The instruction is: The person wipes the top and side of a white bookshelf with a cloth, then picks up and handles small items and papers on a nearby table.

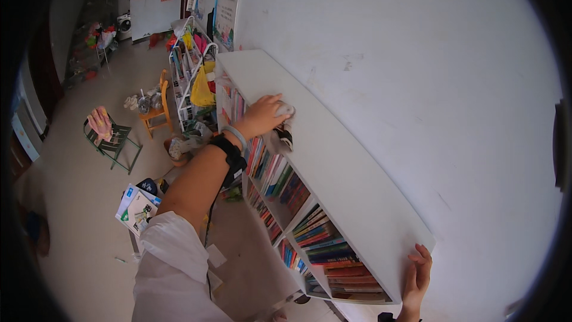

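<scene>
My left hand (264, 115) presses a bunched light-grey cloth (282, 136) with dark parts onto the white top of a bookcase (321, 138), near its front edge. Part of the cloth hangs over that edge, and my fingers cover some of it. My right hand (418, 273) touches the near end of the bookcase top with bent, spread fingers and holds nothing. Below the top, books (335, 250) fill the compartments, some upright, some leaning and others stacked flat.
A white wall (380, 53) runs along the bookcase's back. Beyond its far end stands a white wire rack (181, 94) with bags. On the floor are a wooden chair (164, 103), a green folding chair (114, 138) with a pink cloth, and papers (138, 208) beside my left arm.
</scene>
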Demonstrator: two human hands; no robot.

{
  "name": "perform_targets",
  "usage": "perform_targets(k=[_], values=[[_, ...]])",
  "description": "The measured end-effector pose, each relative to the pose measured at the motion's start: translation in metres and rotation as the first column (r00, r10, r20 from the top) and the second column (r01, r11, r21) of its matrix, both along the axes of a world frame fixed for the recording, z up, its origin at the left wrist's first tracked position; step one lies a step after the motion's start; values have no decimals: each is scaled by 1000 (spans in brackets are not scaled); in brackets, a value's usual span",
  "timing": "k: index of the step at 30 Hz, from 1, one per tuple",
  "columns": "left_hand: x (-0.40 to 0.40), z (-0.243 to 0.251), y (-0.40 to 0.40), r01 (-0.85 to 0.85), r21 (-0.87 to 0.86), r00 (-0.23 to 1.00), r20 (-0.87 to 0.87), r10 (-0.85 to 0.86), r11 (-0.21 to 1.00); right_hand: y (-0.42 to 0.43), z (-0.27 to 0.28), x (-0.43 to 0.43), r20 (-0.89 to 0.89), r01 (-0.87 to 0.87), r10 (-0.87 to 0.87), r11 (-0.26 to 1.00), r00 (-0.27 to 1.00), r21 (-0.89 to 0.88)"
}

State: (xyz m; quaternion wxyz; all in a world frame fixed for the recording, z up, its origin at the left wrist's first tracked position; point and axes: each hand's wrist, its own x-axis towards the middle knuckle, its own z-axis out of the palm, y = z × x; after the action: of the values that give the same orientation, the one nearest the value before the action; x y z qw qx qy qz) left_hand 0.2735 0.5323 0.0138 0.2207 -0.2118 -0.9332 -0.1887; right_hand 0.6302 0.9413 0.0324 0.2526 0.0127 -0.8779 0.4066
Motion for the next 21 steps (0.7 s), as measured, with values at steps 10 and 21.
perform_targets(k=[10,21], values=[[-69,-4,-69,-24,339,998,-41,40,941,-12,46,-21,58,-298,321,780,945,550],[-78,-8,-164,-500,351,812,-128,569,792,-1,11,-14,291,-48,108,977,951,-207]])
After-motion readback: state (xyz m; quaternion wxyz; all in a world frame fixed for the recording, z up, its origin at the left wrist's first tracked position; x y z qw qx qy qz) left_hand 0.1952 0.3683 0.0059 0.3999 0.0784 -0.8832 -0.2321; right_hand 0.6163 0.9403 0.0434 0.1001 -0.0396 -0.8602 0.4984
